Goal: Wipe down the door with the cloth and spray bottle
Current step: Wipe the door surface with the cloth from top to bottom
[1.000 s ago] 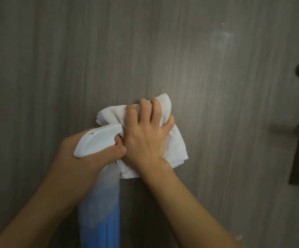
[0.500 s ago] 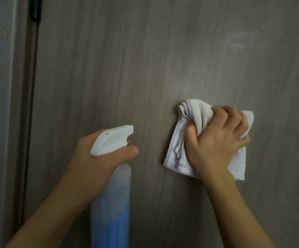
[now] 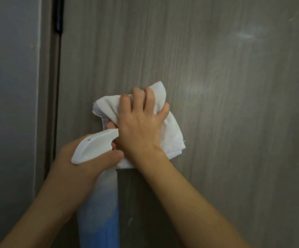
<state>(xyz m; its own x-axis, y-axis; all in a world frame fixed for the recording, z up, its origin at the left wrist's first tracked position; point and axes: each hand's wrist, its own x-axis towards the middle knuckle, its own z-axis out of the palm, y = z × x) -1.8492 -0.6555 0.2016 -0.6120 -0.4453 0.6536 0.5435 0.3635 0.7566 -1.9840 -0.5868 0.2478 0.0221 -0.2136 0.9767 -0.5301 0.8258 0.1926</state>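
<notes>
A grey-brown wood-grain door point(image 3: 216, 86) fills most of the view. My right hand point(image 3: 141, 126) presses a crumpled white cloth point(image 3: 170, 129) flat against the door near its middle. My left hand point(image 3: 89, 158) grips a spray bottle point(image 3: 95, 144) with a white trigger head and a clear body holding blue liquid. The bottle's nozzle points toward the door and touches the side of my right hand. The lower part of the cloth is hidden behind my hands.
The door's hinge edge and dark frame gap point(image 3: 55, 86) run down the left, with a black hinge point(image 3: 58, 17) at the top. A grey wall point(image 3: 11, 104) lies left of the frame. Faint pale smears point(image 3: 247, 35) show on the door's upper right.
My right hand has swept the cloth from the right back to the left, up against the spray bottle's nozzle. The view has shifted a little to the left.
</notes>
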